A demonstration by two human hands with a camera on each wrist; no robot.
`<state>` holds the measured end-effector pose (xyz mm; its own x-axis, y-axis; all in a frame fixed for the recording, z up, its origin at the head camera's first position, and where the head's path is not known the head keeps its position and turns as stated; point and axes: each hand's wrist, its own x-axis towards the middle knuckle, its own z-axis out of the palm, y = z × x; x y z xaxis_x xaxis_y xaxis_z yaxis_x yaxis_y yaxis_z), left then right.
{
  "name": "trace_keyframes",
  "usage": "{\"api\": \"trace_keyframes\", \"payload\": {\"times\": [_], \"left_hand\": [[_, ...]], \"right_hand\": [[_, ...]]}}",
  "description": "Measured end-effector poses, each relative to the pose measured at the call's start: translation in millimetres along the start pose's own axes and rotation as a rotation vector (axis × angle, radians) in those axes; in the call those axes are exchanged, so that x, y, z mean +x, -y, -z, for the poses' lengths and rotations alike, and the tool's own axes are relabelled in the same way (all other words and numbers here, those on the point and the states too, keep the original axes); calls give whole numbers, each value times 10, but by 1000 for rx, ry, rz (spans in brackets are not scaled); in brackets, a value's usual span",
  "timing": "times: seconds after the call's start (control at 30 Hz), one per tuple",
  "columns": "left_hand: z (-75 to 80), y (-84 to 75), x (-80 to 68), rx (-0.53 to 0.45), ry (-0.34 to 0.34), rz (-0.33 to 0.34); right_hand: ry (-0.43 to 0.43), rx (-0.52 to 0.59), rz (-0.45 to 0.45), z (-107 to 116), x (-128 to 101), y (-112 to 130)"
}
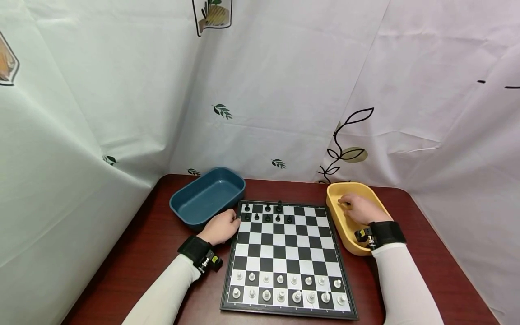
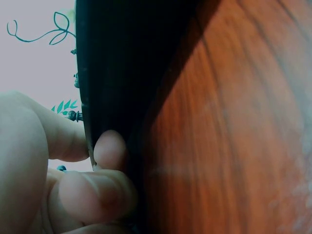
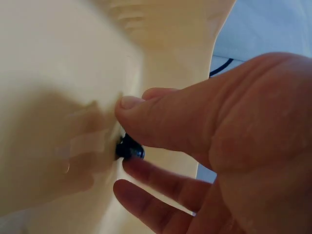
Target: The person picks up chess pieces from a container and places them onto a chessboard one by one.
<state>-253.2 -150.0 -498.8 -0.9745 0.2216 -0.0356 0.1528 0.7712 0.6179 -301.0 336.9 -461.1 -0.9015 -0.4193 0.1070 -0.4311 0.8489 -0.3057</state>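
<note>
On the dark red table, a chessboard lies between a blue tray at far left and a yellow tray at right. Right hand is down inside the yellow tray; the right wrist view shows thumb and fingers pinching a small black chess piece against the tray's inner wall. Left hand rests at the board's far-left edge, fingers curled against the rim, apparently bracing it; whether it truly grips the edge is not clear from this close, dark view. Black pieces stand on the two far rows, incomplete; white pieces fill the two near rows.

Risks, as judged: the pinch sits low on a small, smooth piece, so it could slip on the lift. A reach across to the far rows could brush standing black pieces and topple them. Pressure from the left hand could shift the board.

No brand, label or legible writing seen; the backdrop shows only leaf drawings.
</note>
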Motion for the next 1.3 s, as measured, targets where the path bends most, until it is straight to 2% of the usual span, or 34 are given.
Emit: {"api": "trace_keyframes", "payload": {"times": [0.17, 0.8, 1.3], "left_hand": [[8, 6, 1, -10, -5, -12], [-6, 5, 13, 0, -6, -5], [2, -1, 4, -7, -8, -5]], "right_hand": [[-20, -25, -38, 9, -4, -3], [81, -22, -176, 56, -7, -13], [113, -58, -122, 68, -33, -14]]}}
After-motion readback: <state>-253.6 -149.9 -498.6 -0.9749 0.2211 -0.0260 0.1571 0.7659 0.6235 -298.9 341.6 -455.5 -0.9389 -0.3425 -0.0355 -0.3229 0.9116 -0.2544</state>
